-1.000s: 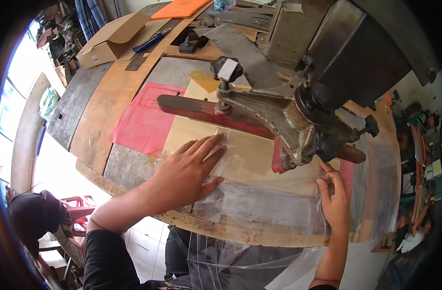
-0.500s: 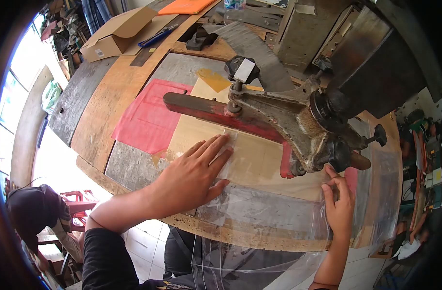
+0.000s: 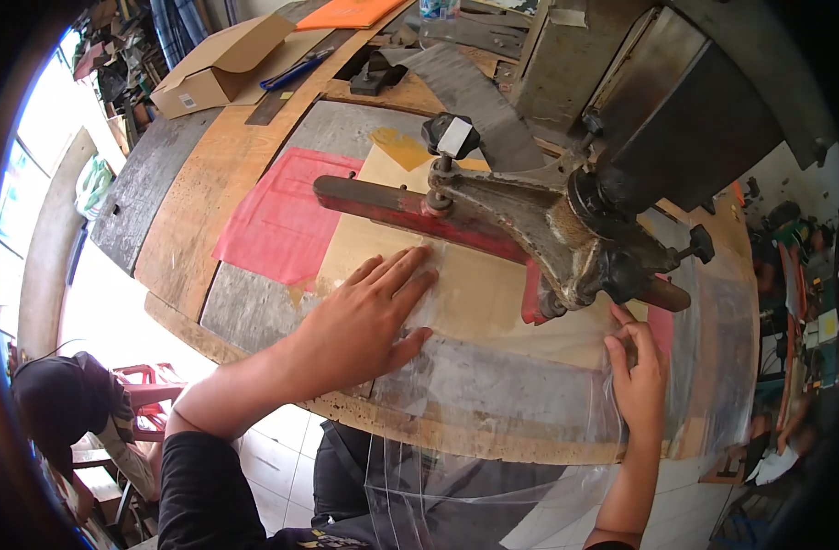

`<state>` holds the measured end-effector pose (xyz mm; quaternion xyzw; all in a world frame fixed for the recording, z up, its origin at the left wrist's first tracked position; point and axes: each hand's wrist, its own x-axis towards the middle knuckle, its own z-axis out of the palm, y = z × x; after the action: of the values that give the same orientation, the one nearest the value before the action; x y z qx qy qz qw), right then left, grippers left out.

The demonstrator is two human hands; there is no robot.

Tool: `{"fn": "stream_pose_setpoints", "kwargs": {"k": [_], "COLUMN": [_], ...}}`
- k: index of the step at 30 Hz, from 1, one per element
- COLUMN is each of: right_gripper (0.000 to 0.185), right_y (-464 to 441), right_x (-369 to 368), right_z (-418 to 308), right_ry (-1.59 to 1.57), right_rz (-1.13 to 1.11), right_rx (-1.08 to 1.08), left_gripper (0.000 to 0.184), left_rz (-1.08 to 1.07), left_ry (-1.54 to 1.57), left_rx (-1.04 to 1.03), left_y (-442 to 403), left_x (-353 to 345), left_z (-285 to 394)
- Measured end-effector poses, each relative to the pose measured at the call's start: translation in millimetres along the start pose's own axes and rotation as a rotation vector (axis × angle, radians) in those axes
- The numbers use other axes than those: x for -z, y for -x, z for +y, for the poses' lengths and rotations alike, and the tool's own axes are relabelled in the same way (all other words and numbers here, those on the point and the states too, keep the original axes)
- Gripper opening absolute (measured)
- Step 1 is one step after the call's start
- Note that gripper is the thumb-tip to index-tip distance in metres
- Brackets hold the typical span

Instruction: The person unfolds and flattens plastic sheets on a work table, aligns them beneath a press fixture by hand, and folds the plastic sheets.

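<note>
My left hand (image 3: 364, 316) lies flat, fingers stretched out, on a clear plastic sheet (image 3: 493, 403) over a tan board (image 3: 474, 298). Its fingertips come close to the long red-and-dark bar (image 3: 410, 213) of a metal press (image 3: 552, 225). My right hand (image 3: 638, 362) is at the sheet's right side, index finger reaching under a black knob (image 3: 623, 275). Its thumb stands apart from the bent fingers, and the index tip touches the surface near the board's right edge. Part of the sheet hangs over the table's front edge towards my lap.
A pink sheet (image 3: 277, 215) lies left of the board. Further back are a cardboard box (image 3: 213, 73), a blue cutter knife (image 3: 296, 70) and an orange folder (image 3: 355, 12). Another person in a dark cap (image 3: 57, 394) sits at lower left. The press column (image 3: 695, 119) rises on the right.
The press head has shifted left in the view, and its bar's right end sits slightly higher. Both my hands have moved slightly away from me, staying on the sheet.
</note>
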<state>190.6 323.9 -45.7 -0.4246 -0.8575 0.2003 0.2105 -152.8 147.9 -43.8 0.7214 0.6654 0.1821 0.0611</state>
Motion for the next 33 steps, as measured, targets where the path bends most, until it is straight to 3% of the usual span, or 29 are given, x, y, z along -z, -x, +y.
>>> {"fn": "stream_pose_setpoints", "kwargs": {"k": [20,24,26,29,33], "right_gripper": [0.022,0.020,0.023,0.031,0.037], "right_y": [6,11,14,31,69], "right_x": [-4,5,2,10,9], "right_z": [10,8,13,14,12], "right_ry": [-0.014,-0.034,-0.105,-0.146,-0.303], "right_rz": [0.076,0.004,0.074,0.065,0.108], "right_rx": [0.066,0.007,0.187,0.144,0.116], "left_gripper": [0.059,0.053,0.051,0.047,0.041], "left_rz": [0.061,0.077,0.094,0.023,0.193], "left_ry": [0.013,0.032,0.034,0.122,0.147], "left_rx": [-0.013,0.015,0.004,0.002,0.014], "left_y": [5,9,16,34,75], "left_x": [-1,-2,-2,3,-13], "left_z": [-4,-1,-2,-4,14]}}
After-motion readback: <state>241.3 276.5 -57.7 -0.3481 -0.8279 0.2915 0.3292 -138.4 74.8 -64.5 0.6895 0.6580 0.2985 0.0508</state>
